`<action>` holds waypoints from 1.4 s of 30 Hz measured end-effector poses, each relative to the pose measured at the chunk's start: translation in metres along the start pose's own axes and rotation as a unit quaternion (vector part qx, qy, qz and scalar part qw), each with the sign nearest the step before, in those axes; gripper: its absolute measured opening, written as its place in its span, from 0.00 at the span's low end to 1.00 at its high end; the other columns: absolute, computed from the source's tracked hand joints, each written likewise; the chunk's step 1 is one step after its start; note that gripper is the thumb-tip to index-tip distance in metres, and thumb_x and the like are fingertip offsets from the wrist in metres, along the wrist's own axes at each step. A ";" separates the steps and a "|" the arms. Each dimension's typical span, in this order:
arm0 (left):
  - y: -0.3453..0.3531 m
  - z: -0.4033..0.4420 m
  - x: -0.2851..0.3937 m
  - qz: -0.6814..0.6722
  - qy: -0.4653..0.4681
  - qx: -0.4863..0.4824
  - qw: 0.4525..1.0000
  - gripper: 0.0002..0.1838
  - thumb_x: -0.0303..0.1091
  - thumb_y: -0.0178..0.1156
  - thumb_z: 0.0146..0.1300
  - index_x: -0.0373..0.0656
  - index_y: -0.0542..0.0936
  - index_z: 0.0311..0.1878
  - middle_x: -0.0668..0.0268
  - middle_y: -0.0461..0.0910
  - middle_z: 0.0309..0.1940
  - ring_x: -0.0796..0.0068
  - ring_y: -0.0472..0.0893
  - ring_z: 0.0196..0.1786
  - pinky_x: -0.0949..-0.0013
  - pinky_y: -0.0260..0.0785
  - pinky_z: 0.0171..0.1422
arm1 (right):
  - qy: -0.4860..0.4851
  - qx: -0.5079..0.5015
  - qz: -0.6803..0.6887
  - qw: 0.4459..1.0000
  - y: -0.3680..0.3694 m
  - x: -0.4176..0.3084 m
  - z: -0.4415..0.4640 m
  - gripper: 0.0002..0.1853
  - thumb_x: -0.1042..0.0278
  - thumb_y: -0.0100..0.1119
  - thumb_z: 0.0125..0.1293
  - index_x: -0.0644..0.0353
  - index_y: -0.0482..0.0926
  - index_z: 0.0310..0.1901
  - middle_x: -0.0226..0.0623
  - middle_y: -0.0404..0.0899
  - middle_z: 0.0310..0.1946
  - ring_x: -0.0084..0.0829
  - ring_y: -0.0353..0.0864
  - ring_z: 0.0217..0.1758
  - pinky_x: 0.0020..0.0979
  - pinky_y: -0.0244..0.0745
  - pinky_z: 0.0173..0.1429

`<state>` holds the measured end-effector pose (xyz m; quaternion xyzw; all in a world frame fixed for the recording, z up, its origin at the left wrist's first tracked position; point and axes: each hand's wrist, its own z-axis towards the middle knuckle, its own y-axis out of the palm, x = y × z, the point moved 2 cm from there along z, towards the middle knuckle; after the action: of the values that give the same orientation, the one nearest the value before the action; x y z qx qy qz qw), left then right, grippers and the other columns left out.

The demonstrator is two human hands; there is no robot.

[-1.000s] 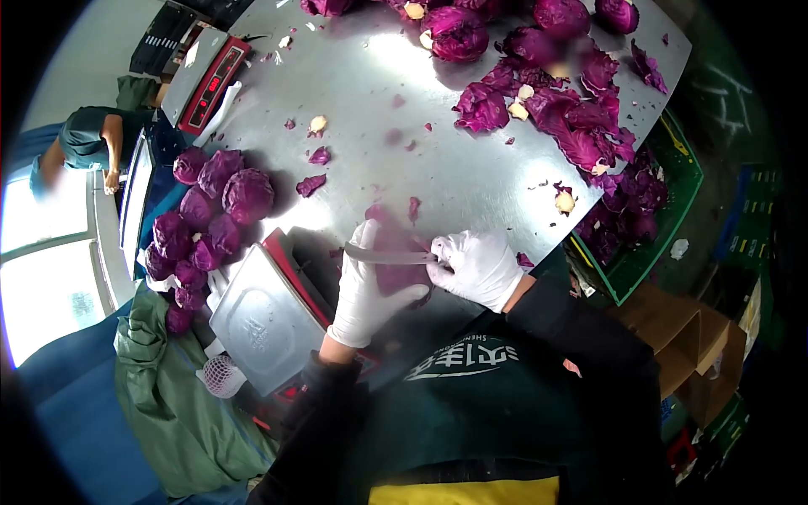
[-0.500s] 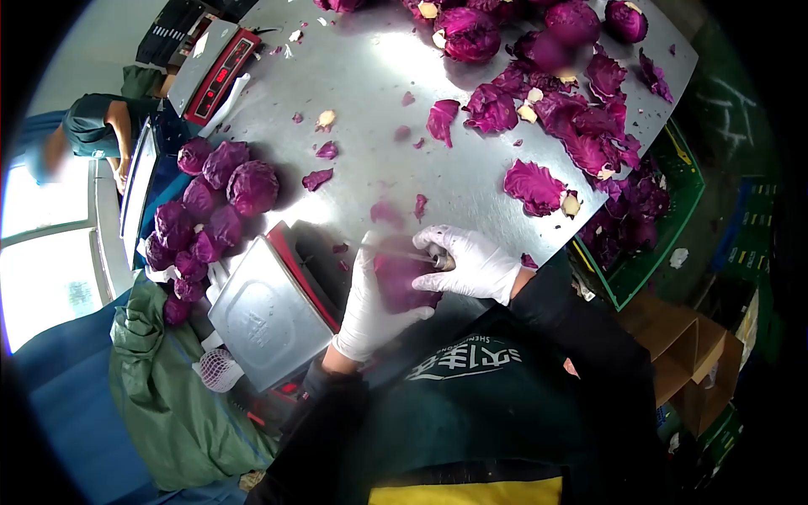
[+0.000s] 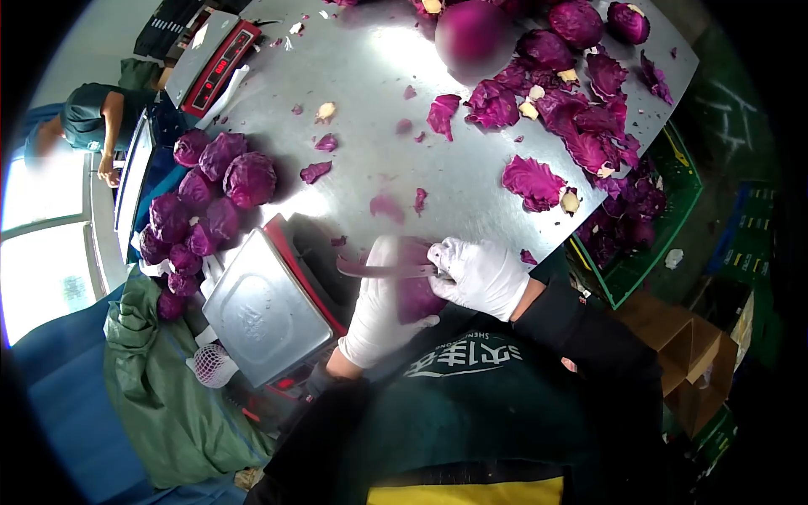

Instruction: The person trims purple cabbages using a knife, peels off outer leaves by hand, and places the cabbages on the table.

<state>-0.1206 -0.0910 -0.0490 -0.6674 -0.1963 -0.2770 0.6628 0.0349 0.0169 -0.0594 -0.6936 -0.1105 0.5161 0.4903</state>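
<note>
White-gloved, my left hand (image 3: pixel 377 313) is closed round the left side of a red cabbage (image 3: pixel 416 296), held just past the table's near edge in front of my apron. The cabbage is partly hidden by both hands and blurred. My right hand (image 3: pixel 486 279), also gloved, grips a knife (image 3: pixel 383 268) by its handle, mostly covered by the fingers. The blade points left, crossing in front of the cabbage and my left hand; whether it touches the cabbage I cannot tell.
A metal table (image 3: pixel 353 84) carries red cabbages (image 3: pixel 250 179) at left, loose leaves (image 3: pixel 534 183) at right, and cut stem pieces. A scale (image 3: pixel 265 311) stands left of my hands, another scale (image 3: pixel 210 63) farther back. A green crate (image 3: pixel 627 290) holds leaves. A co-worker (image 3: pixel 93 122) is at far left.
The knife blade has swung to lie nearly level, pointing left across my left hand. My right hand has turned, its fingers closing more tightly round the handle. The co-worker's arm has shifted.
</note>
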 end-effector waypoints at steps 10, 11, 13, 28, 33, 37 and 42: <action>0.000 -0.019 -0.025 -0.195 -0.180 0.093 0.960 0.62 0.35 0.84 0.37 0.39 0.55 0.74 0.55 0.63 0.67 0.60 0.66 0.70 0.56 0.60 0.75 | 0.228 -0.016 0.372 0.900 -0.002 0.051 -0.007 0.26 0.53 0.75 0.56 0.56 0.80 0.53 0.35 0.75 0.36 0.32 0.79 0.39 0.30 0.77 0.47; 0.001 -0.018 -0.027 -0.252 -0.199 0.102 0.942 0.60 0.33 0.83 0.38 0.39 0.56 0.73 0.55 0.64 0.66 0.60 0.67 0.69 0.57 0.62 0.73 | 0.178 -0.039 0.389 0.903 0.004 0.039 -0.009 0.29 0.56 0.76 0.56 0.55 0.77 0.58 0.35 0.74 0.42 0.29 0.78 0.45 0.29 0.77 0.49; 0.008 -0.020 -0.026 -0.412 -0.258 0.139 0.862 0.53 0.27 0.80 0.44 0.42 0.58 0.72 0.59 0.67 0.63 0.64 0.70 0.66 0.59 0.67 0.70 | 0.089 -0.026 0.371 0.924 0.015 0.019 -0.016 0.34 0.59 0.76 0.57 0.53 0.72 0.64 0.35 0.71 0.52 0.28 0.74 0.55 0.29 0.74 0.57; 0.019 0.010 -0.004 -0.706 -0.248 0.159 0.644 0.43 0.37 0.73 0.56 0.38 0.61 0.72 0.54 0.71 0.66 0.54 0.71 0.69 0.48 0.64 0.74 | 0.313 0.251 0.103 0.910 -0.067 0.120 -0.061 0.10 0.71 0.62 0.62 0.62 0.80 0.45 0.46 0.81 0.39 0.37 0.83 0.34 0.34 0.79 0.41; 0.025 0.021 0.007 -0.806 -0.332 0.127 0.474 0.44 0.63 0.58 0.66 0.48 0.57 0.76 0.52 0.60 0.73 0.43 0.63 0.74 0.30 0.66 0.68 | 0.127 0.184 0.421 0.879 -0.053 0.085 -0.043 0.20 0.73 0.69 0.64 0.56 0.76 0.57 0.31 0.79 0.57 0.25 0.77 0.62 0.29 0.75 0.61; 0.031 0.034 0.012 -0.900 -0.307 0.025 0.309 0.47 0.71 0.54 0.62 0.53 0.56 0.76 0.51 0.60 0.73 0.36 0.64 0.72 0.22 0.67 0.60 | 0.187 0.002 0.566 0.803 -0.028 0.064 -0.027 0.32 0.64 0.68 0.66 0.51 0.69 0.71 0.30 0.78 0.58 0.19 0.76 0.58 0.26 0.73 0.60; 0.020 0.049 0.011 -0.696 -0.348 -0.018 0.628 0.46 0.74 0.45 0.65 0.51 0.58 0.76 0.53 0.60 0.74 0.48 0.69 0.70 0.38 0.69 0.68 | 0.223 0.045 0.752 0.619 -0.010 0.051 -0.026 0.31 0.57 0.66 0.68 0.57 0.69 0.69 0.25 0.78 0.41 0.15 0.74 0.27 0.17 0.65 0.27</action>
<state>-0.0945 -0.0443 -0.0559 -0.3900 -0.8135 -0.4069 0.1432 0.0827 0.0409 -0.0824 -0.6053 0.5859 0.5380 -0.0286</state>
